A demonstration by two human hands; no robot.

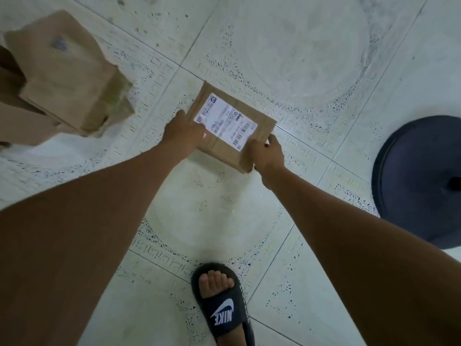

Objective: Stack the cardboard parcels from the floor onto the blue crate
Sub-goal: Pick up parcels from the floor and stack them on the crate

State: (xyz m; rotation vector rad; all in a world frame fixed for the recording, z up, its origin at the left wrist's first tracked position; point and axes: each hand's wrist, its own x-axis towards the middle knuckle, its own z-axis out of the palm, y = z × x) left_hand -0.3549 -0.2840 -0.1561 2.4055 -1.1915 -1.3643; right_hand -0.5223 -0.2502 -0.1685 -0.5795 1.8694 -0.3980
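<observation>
Two hands, left hand (183, 134) and right hand (267, 153), grip a barcode-labelled parcel (230, 128); slide (224, 308) reads NIKE.

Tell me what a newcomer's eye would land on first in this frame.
Both hands, left hand and right hand, grip a labelled cardboard parcel at centre on the tiled floor. Blurred cardboard parcels sit upper left; a dark round object lies right.

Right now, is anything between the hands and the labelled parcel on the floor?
No. The left hand and right hand already grip opposite ends of the labelled parcel. The parcel stack sits apart to its left; the blue crate is not visible.
</observation>
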